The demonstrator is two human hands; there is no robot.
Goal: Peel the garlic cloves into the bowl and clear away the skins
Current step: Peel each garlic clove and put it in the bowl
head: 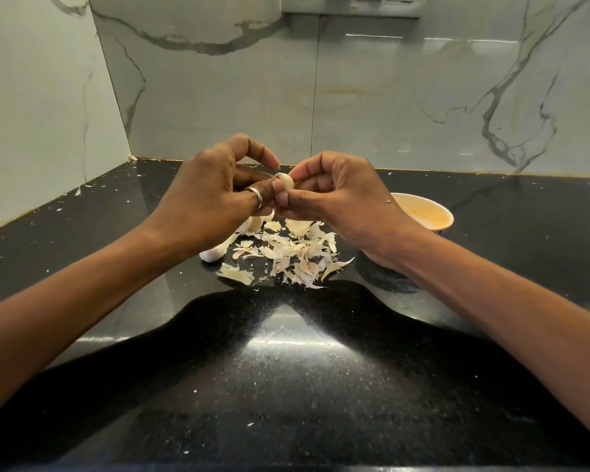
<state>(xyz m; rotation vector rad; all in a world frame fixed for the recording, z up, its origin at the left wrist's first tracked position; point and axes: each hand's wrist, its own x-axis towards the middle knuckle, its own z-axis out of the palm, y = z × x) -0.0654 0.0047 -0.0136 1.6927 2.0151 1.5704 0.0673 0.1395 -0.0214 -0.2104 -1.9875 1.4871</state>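
Two hands are meeting above the middle of the bench (286, 386), and one garlic clove (285, 180) is sitting between them, pale and glossy and looking mostly bare. The left hand (215, 189), with a ring (255, 195) on one finger, is pinching the clove between thumb and fingertips. The right hand (338, 195) is curling in from the other side and nipping at it with bent fingers, so both hands are closed round that single clove. The fingers are covering its lower end, so I can't tell whether a last strip of skin is clinging there.

Below the hands, the skins (293, 250) are lying in a loose scatter mid-bench. A few unpeeled cloves (213, 255) are resting at the scatter's left side, partly hidden under the left wrist. The bowl (423, 207) is standing to the right of the scatter, toward the bench's back edge. The right hand is blocking much of it, so what it contains isn't showing.

My read is that this clove is going to be light and firm, but slick once stripped. Holding it across its fat middle with the finger pads looks safer than gripping the tapered tip, where it could squirt free. The skins look papery, brittle and almost weightless, likely to drift at a careless move. Sweeping them together with the side of a hand should be working better than picking at flakes.
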